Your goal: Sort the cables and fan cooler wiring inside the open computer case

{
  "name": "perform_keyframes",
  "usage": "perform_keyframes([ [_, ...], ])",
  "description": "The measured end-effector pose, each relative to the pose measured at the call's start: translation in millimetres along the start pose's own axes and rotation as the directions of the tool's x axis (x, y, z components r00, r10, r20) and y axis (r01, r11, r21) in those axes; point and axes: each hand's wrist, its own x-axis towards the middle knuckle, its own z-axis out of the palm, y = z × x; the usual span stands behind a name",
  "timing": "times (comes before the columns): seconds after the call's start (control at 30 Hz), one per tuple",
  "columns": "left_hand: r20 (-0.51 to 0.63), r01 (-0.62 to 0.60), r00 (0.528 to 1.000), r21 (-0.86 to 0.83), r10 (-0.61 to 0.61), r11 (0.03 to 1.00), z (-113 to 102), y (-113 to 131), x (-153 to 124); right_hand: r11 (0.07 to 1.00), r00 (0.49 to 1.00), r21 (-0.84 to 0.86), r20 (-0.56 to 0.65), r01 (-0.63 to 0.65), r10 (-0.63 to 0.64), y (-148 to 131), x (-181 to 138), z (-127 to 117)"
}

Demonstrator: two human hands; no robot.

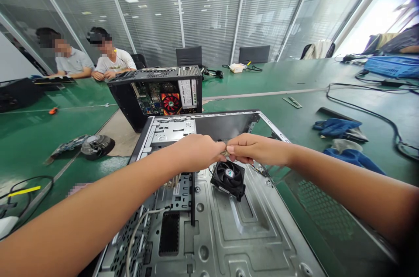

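Note:
My left hand and my right hand meet above an opened computer case lying on its side. Both are closed, fingertips pinching what looks like a thin cable, mostly hidden by the fingers. Just below them a black cooling fan rests tilted on the bare metal floor of the case. Under my left wrist hangs a bundle of pale wires. A grey cable loops along the drive-bay side.
A second tower with a red fan stands behind the case. Blue gloves, a memory stick and a black cable lie to the right. A round heatsink fan sits left. Two people sit across the green table.

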Motion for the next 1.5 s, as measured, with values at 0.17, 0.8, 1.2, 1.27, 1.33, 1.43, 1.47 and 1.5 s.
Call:
perform_keyframes([
  [0.17, -0.062, -0.028, 0.998, 0.079, 0.033, 0.996, 1.8, 0.7, -1.3, 0.992, 1.000, 0.126, 0.009, -0.010, 0.009, -0.2, -1.4, -0.7],
  [0.8, -0.073, -0.042, 0.996, 0.089, 0.049, 0.995, 3.7, 9.6, -3.4, 0.958, 0.997, 0.278, 0.020, -0.075, 0.072, 2.5, -2.9, 2.4],
  [1.2, -0.054, -0.093, 0.995, -0.157, 0.085, 0.983, -1.7, 2.0, -4.1, 0.996, 0.945, -0.082, -0.324, 0.026, -0.051, -6.3, -2.2, 4.6],
  [1.27, -0.076, -0.132, 0.990, -0.234, 0.118, 0.963, -3.4, -0.3, -4.1, 0.994, 0.925, -0.088, -0.369, 0.061, -0.090, -6.1, -3.3, 3.7],
  [1.33, -0.098, -0.148, 0.988, -0.306, 0.123, 0.940, -4.3, -2.3, -4.1, 0.995, 0.926, -0.049, -0.363, 0.091, -0.103, -4.7, -4.3, 2.6],
  [1.43, -0.102, -0.154, 0.987, -0.357, 0.125, 0.921, -3.3, -4.1, -3.8, 0.996, 0.942, -0.001, -0.324, 0.094, -0.090, -1.5, -4.8, 1.0],
  [1.47, -0.096, -0.153, 0.987, -0.348, 0.127, 0.925, -2.6, -4.3, -3.6, 0.996, 0.946, 0.008, -0.315, 0.087, -0.080, -0.4, -4.7, 0.7],
  [1.5, -0.088, -0.148, 0.988, -0.327, 0.126, 0.934, -1.8, -4.1, -3.4, 0.997, 0.949, 0.016, -0.307, 0.076, -0.068, 0.6, -4.5, 0.6],
])
